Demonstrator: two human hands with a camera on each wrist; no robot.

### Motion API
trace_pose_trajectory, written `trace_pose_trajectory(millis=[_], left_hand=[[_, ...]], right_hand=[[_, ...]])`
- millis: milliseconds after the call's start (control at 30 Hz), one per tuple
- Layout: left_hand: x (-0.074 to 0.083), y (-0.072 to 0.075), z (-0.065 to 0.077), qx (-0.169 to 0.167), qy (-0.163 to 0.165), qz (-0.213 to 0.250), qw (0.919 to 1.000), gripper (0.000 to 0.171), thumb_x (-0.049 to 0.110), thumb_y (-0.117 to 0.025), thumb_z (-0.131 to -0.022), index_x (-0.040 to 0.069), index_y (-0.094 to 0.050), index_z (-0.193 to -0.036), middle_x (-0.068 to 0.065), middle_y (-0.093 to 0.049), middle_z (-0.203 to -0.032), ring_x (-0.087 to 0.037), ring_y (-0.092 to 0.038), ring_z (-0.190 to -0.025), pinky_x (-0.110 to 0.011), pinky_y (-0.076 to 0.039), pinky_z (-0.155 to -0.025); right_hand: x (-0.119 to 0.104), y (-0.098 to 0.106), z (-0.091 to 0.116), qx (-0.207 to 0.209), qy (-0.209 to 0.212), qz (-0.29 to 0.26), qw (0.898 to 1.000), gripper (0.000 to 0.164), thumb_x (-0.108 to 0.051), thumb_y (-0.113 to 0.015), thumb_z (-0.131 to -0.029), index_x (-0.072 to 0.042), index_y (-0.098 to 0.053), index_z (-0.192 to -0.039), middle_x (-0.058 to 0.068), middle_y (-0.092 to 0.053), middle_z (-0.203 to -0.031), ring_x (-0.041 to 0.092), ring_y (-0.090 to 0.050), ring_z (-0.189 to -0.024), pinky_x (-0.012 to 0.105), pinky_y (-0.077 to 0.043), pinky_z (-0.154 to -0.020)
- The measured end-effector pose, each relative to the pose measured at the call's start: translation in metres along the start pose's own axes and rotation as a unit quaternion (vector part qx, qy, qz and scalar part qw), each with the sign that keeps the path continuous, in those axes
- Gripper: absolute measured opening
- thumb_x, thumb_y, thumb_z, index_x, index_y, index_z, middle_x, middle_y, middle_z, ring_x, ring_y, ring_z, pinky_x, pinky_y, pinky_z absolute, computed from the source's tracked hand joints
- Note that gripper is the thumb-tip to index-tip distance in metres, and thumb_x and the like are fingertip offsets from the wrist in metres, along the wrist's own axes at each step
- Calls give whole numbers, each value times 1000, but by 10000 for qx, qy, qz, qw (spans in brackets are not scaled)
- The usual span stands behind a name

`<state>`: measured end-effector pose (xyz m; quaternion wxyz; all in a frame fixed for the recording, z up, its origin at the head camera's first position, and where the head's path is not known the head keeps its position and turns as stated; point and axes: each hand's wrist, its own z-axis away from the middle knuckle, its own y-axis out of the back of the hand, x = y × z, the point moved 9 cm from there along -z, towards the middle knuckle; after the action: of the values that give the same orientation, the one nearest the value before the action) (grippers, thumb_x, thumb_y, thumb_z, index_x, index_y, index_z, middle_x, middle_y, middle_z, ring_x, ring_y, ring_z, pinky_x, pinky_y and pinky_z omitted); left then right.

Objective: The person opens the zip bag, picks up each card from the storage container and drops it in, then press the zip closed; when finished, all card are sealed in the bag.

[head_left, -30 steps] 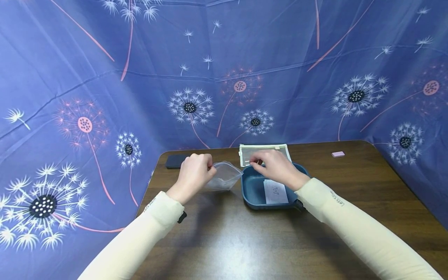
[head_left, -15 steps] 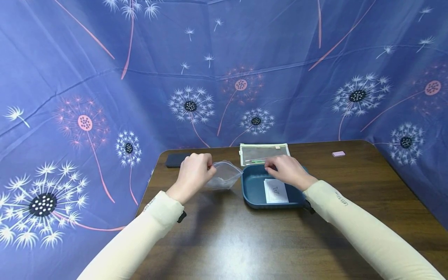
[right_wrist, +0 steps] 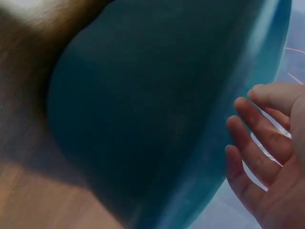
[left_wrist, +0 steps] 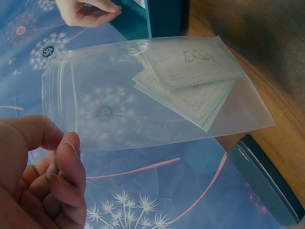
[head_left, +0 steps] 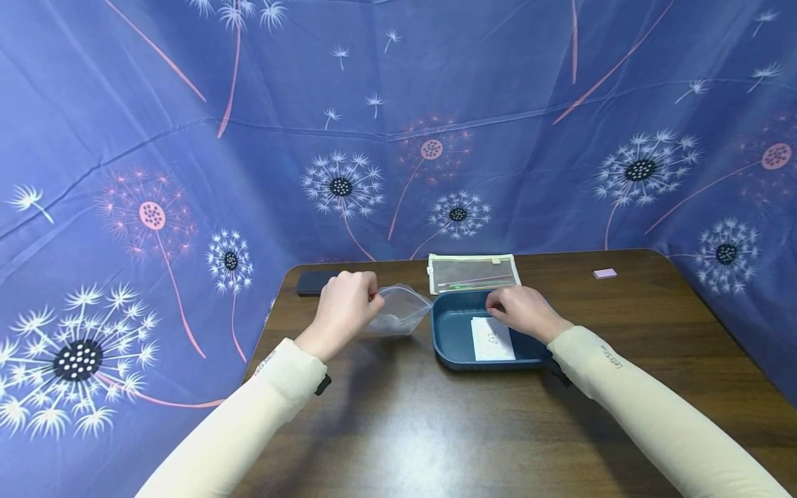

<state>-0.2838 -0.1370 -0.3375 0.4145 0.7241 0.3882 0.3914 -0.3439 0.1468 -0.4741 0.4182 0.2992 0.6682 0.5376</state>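
Note:
My left hand (head_left: 347, 304) pinches the top edge of a clear zip bag (head_left: 400, 311) between thumb and fingers. Inside the bag, the left wrist view shows several fanned-out printed cards (left_wrist: 190, 71), one bearing a butterfly. Over the back right part of a dark blue tray (head_left: 451, 363) hovers my right hand (head_left: 521, 309), its fingers loosely bent and holding nothing. The right wrist view has those fingers close beside the tray wall (right_wrist: 143, 124). Below the hand, a small stack of white cards (head_left: 493, 339) lies on the tray's floor, the top one printed with a drawing.
Behind the tray lies a see-through zip pouch (head_left: 467, 270) with pink and green sticks inside. A dark flat case (head_left: 313, 283) is at the back left of the wooden table (head_left: 349, 429), and a small pink block (head_left: 605, 274) at the back right. Patterned blue cloth hangs behind.
My right hand has moved right and down, from beside the bag to over the tray, uncovering the pouch's sticks. The left hand and bag have stayed put.

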Motion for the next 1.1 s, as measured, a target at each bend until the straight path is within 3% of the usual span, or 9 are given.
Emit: trace_pose_trajectory(millis=[167,333,467,567,1100], left_hand=[[1,-1,0,-40,-14,21,10000,27,4,-67,-80,17,-51,-63,7,-38,-52,-13,-35,-52,-32,-29,-49],[2,0,0,-48,-22,42,10000,28,4,-66,-80,16,-49,-62,8,-34,-52,-12,-31,-52,-31,-26,-49],[3,1,1,-34,-24,18,10000,29,4,-67,-80,16,-49,-62,8,-35,-52,-12,-33,-53,-32,-27,-49],[4,2,1,-29,-33,7,10000,28,4,-67,-80,17,-50,-62,8,-36,-53,-13,-33,-53,-32,-28,-49],[3,2,1,-35,-13,-14,10000,32,4,-66,-78,17,-43,-60,9,-27,-55,-12,-27,-54,-32,-24,-50]], right_hand=[[7,-11,5,-321,-91,149,9993,16,-18,-78,-93,-8,-81,-105,4,-76,-98,22,-71,-88,48,-57,-81],[13,-25,12,-842,-147,140,9962,50,-35,-85,-87,-1,-75,-122,15,-70,-115,31,-68,-106,52,-54,-93],[18,-33,16,-1079,-120,276,9937,78,-53,-88,-78,2,-70,-130,19,-65,-121,33,-64,-108,53,-53,-93],[20,-36,19,-1128,-99,371,9929,90,-60,-89,-73,3,-68,-133,19,-63,-121,32,-62,-106,53,-53,-92],[26,-24,25,-472,-42,202,9987,68,-40,-93,-75,2,-68,-123,16,-68,-114,33,-67,-104,51,-55,-89]])
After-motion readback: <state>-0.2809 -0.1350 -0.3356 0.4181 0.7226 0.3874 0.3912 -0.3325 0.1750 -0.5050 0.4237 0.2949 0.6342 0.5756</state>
